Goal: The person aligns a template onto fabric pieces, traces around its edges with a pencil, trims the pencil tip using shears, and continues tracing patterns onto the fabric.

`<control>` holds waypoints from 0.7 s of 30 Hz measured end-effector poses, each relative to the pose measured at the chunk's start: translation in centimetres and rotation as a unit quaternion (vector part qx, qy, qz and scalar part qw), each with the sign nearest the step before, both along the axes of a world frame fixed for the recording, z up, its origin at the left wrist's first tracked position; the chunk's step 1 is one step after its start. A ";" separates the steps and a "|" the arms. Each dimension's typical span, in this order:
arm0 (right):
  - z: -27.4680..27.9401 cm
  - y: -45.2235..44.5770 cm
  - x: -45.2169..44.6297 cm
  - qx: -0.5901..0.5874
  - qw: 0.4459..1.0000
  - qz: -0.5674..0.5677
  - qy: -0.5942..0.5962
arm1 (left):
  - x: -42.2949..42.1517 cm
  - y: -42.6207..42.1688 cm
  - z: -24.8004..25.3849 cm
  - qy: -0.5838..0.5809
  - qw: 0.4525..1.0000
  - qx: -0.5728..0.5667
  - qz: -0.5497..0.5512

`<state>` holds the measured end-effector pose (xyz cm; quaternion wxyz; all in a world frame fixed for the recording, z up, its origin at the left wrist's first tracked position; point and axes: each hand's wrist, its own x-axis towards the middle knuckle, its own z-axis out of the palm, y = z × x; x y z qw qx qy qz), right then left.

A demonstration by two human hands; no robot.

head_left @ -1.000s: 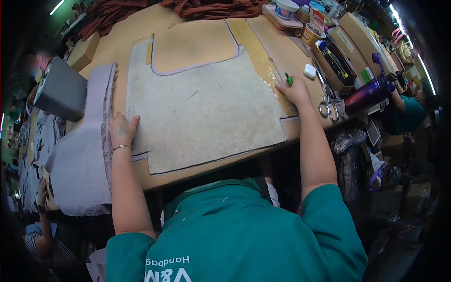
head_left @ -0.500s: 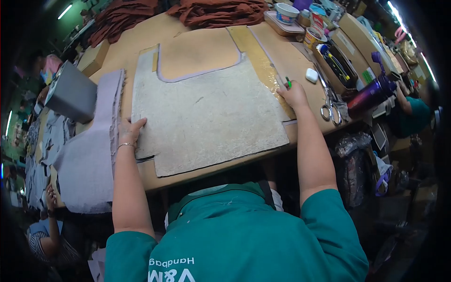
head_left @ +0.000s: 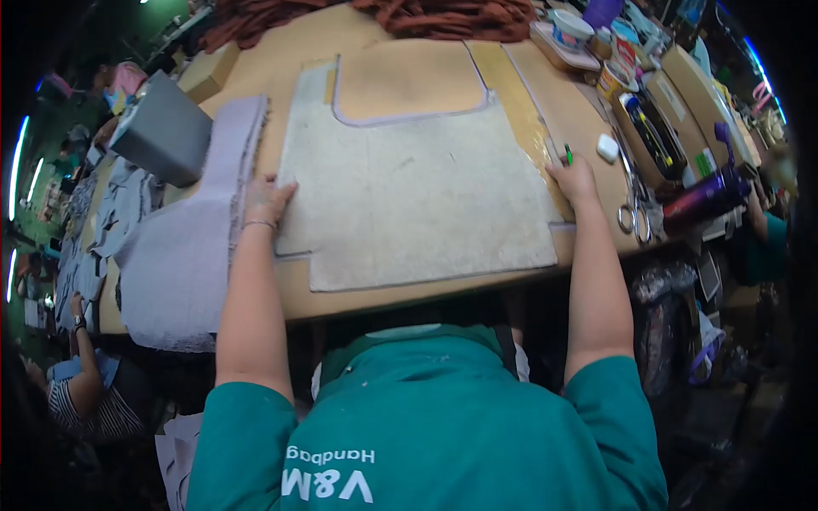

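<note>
A large pale grey-white template board [head_left: 417,200], with a wide U-shaped cutout at its far side, lies in front of me on the table. Beneath it shows lilac material [head_left: 409,121] along the cutout. My left hand [head_left: 270,203] grips the board's left edge, thumb on top, other fingers partly hidden. At the right side, my right hand [head_left: 574,179] has closed fingers around a green-tipped pen [head_left: 569,154] and rests by the board's taped yellow strip [head_left: 518,106]. Lilac cloth with frayed edges [head_left: 179,255] lies beside my left hand.
A grey metal block [head_left: 166,128] stands on the lilac cloth. Scissors [head_left: 634,220], a white case [head_left: 607,148], a pen box [head_left: 652,136] and a purple bottle [head_left: 707,203] line the right side. Rust-brown cloth [head_left: 452,17] is piled at the back. Other people sit at both sides.
My view has turned, so the scene sits rotated and further right. Both hands stay at the board's sides. The dark gap under its near edge looks narrower.
</note>
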<state>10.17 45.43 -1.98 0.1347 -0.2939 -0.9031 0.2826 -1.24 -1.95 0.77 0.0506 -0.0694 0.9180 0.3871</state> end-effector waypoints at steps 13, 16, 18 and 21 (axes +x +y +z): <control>1.7 -0.5 -2.1 -0.029 0.997 0.020 -0.070 | -3.1 -1.3 -1.8 0.103 0.990 -0.088 -0.036; 2.3 -0.8 -2.1 -0.047 0.995 0.012 -0.087 | -3.5 -1.6 -2.3 0.100 0.990 -0.089 -0.045; 1.9 -0.9 -1.9 -0.008 0.997 0.021 -0.070 | -3.2 -1.4 -1.7 0.096 0.990 -0.094 -0.047; 1.6 -0.7 -1.6 0.009 0.998 0.035 -0.046 | -2.6 -1.1 -1.3 0.099 0.989 -0.102 -0.052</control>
